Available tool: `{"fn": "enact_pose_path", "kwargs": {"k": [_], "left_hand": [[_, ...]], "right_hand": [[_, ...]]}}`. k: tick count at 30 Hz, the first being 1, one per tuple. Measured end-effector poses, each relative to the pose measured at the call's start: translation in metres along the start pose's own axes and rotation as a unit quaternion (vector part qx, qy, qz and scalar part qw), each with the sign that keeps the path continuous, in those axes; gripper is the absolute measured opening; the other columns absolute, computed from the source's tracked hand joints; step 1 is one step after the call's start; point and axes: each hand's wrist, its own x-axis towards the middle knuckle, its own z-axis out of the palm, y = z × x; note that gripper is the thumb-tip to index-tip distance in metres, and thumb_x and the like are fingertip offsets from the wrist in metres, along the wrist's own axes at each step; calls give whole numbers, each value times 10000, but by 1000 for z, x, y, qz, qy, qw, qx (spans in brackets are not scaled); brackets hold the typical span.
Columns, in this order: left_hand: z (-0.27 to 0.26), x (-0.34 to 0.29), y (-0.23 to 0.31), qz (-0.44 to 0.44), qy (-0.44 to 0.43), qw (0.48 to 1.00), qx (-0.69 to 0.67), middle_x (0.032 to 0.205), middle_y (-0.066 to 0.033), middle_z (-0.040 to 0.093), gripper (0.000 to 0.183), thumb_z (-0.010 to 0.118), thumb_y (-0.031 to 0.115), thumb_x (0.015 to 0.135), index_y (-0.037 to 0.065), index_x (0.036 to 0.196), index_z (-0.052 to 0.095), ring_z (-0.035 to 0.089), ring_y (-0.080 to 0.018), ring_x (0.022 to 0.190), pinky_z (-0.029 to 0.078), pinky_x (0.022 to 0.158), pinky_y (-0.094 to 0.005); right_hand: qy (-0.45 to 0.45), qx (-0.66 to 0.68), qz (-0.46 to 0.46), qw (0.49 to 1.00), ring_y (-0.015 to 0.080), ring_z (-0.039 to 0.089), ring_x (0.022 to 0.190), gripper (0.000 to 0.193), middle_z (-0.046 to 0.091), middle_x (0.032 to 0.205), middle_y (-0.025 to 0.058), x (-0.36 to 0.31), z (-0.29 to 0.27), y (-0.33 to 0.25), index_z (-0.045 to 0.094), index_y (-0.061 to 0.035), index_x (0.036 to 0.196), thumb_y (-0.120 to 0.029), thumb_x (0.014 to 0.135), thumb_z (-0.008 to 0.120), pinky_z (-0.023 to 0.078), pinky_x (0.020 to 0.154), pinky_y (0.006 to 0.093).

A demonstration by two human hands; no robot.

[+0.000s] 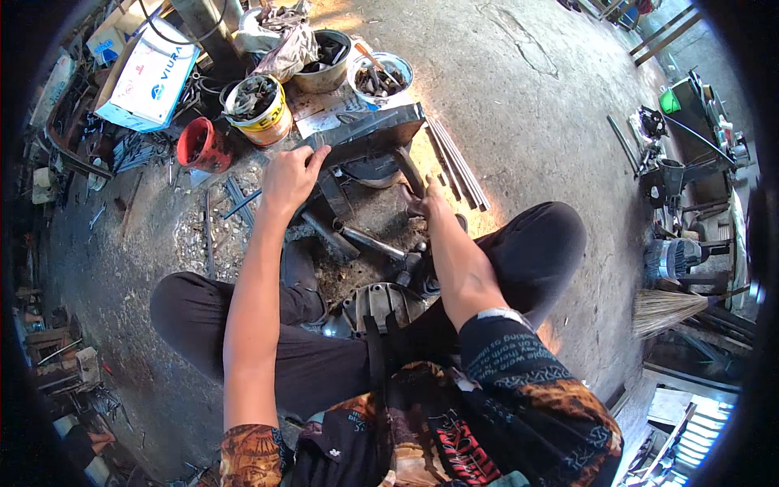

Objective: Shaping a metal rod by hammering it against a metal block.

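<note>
A thick dark metal bar (373, 131) spans the space in front of me, tilted up toward the right. My left hand (290, 177) is closed at its left end, thumb along the top edge and fingers mostly hidden. Below the bar's right end, my right hand (420, 200) wraps around a narrower dark bar (411, 172); whether the two are joined I cannot tell. Under them sits a dark rounded metal piece (372, 172). Closer to my legs lie a metal pipe (331, 235) and a shiny metal rod (373, 242). A grey ribbed metal casing (383, 303) stands between my legs.
Beyond the bar stand a yellow-and-white bucket (272, 130), a red pot (203, 146) and a white bucket (406, 69) of metal bits. A white-and-blue box (150, 81) is far left. Long metal rods (458, 166) lie right of my work. At right are a broom (665, 312) and a motor (673, 260).
</note>
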Motion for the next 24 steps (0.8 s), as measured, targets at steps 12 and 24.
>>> {"fn": "enact_pose_path", "kwargs": {"k": [12, 24], "left_hand": [[7, 1, -4, -32, -44, 998, -13, 724, -261, 648, 576, 545, 566, 930, 36, 785, 720, 655, -451, 753, 520, 665, -508], [-1, 8, -10, -22, -55, 997, -44, 708, -274, 621, 600, 581, 509, 936, -44, 721, 668, 624, -455, 714, 473, 647, -487]], "right_hand": [[63, -88, -34, 993, 313, 669, 777, 213, 698, 940, 126, 106, -53, -31, 660, -62, 976, -240, 921, 555, 566, 697, 485], [-139, -260, -448, 844, 191, 583, 538, 202, 604, 688, 91, -274, 137, -96, 597, -8, 874, -203, 887, 643, 487, 506, 319]]}}
